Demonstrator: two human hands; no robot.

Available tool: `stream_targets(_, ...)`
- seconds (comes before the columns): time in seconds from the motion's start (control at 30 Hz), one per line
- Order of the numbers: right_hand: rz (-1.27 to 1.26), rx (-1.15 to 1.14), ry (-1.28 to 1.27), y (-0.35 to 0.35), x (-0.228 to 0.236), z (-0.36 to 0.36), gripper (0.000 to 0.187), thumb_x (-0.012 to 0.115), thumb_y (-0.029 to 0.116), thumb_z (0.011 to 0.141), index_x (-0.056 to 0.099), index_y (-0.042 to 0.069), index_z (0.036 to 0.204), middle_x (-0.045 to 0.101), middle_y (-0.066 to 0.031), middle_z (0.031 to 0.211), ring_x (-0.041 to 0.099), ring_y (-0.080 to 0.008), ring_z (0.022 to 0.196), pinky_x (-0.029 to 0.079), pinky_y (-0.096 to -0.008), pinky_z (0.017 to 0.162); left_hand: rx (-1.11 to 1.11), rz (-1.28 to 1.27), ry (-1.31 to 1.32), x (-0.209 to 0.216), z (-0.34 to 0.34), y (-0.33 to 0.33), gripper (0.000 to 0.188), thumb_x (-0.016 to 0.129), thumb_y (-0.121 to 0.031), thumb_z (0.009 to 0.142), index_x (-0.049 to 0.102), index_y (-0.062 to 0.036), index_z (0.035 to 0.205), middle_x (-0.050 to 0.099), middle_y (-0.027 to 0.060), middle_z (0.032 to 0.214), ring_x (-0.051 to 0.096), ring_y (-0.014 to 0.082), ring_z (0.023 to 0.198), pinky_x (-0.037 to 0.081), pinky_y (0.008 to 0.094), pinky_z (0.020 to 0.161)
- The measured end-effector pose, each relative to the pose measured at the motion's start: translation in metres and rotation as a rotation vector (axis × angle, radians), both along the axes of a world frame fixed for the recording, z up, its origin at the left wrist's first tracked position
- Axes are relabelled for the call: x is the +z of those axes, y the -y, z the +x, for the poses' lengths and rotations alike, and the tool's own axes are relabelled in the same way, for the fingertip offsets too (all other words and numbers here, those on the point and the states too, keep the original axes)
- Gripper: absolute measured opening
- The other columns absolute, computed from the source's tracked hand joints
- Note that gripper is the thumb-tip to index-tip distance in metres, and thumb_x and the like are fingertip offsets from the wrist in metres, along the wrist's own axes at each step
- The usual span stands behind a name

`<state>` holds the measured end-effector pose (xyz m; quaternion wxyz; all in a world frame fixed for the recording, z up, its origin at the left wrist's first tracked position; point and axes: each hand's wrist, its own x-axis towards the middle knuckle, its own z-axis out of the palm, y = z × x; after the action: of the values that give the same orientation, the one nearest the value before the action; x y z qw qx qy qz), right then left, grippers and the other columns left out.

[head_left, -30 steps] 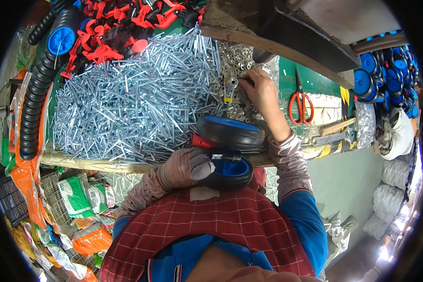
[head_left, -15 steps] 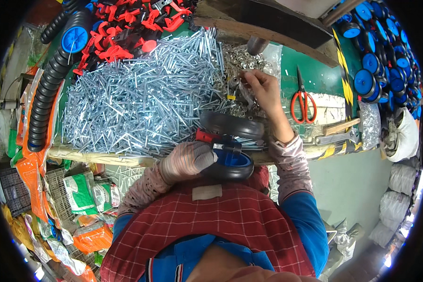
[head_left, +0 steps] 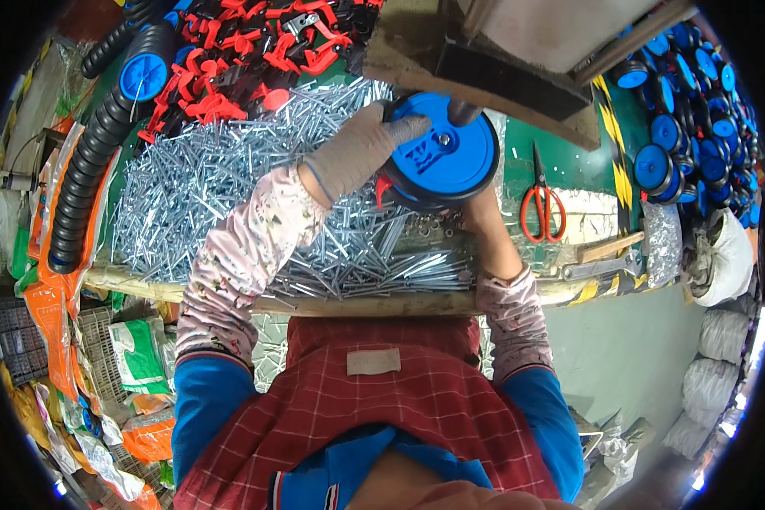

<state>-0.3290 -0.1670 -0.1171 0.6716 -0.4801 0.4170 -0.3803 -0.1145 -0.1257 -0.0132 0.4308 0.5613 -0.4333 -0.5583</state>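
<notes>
Now left hand [head_left: 357, 153] clasps wheel [head_left: 467, 161] over green bench [head_left: 582, 161], grey floor [head_left: 629, 340] alongside; right hand [head_left: 484, 211]: grip hidden.

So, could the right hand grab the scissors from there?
Probably yes: the scissors lie just to the right of the right hand, with nothing seen between. It might need to leave the blue wheel first, though.

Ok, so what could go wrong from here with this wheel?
The left grip has fingers close to the dark post above the blue wheel; they might get pinched if it came down.
The bare right grip is partly hidden by the wheel, so a poor hold could go unnoticed.
Loose metal rods reach near the bench's front edge; a bump might spill some.
</notes>
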Motion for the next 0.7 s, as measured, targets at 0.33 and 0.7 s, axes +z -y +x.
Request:
stream_targets(0.33,-0.117,-0.019,-0.012,0.008,-0.015,0.0,0.028,0.05,0.021,0.1,0.061,-0.002,0.112,0.067,-0.0086,0.08,0.062,-0.0146,0.054,0.046,-0.0253,0.042,-0.101,-0.217,0.203,-0.04,0.012,0.007,0.05,0.066,-0.034,0.093,0.054,0.0028,0.126,0.065,0.0129,0.114,0.065,0.018,0.104,0.054,0.0286,0.087)
stream_targets(0.7,-0.263,-0.223,-0.138,0.158,0.028,-0.26,0.038,0.055,0.021,0.098,0.054,-0.004,0.126,0.062,-0.0168,0.117,0.058,-0.0282,0.109,0.048,-0.0353,0.09,0.032,-0.485,0.686,0.023,0.099,-0.069,0.033,0.068,-0.021,0.089,0.06,-0.0072,0.118,0.065,0.012,0.104,0.065,0.0221,0.099,0.052,0.0357,0.083)
